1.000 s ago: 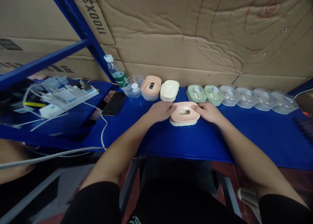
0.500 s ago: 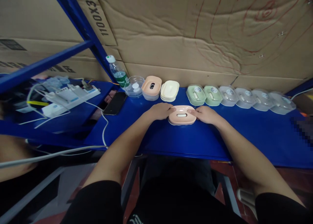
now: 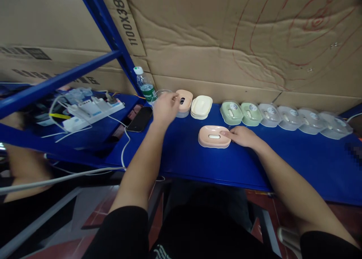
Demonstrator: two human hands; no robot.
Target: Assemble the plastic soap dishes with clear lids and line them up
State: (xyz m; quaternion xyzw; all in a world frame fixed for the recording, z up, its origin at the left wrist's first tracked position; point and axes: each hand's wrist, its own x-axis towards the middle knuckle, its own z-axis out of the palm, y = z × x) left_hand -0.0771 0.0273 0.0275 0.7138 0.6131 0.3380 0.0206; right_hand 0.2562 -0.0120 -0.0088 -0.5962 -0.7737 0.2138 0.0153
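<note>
A peach plastic box (image 3: 214, 142) with rounded corners lies flat on the blue table in front of me. Its sunken top has a white bar in a slot at the middle. My right hand (image 3: 240, 135) grips the right end, thumb on the rim. My left hand (image 3: 165, 110) is raised at the back left, fingers bent but apart, close to a stack of peach lids (image 3: 185, 95). It hides most of a round clear bowl (image 3: 164, 91). No object shows in its fingers. Cream lids (image 3: 201, 107) are stacked beside the peach ones.
Two green boxes (image 3: 231, 113) and several grey boxes (image 3: 290, 118) with clear covers line the back right. A water bottle (image 3: 147, 88), a phone (image 3: 139, 119) and a power strip (image 3: 93, 113) with cables lie left. A cardboard wall (image 3: 198, 40) closes the back; another person's arm (image 3: 26, 162) shows at far left.
My left hand has let go of the peach box and moved up and left to the peach lids and clear bowl. My right hand still holds the box.
</note>
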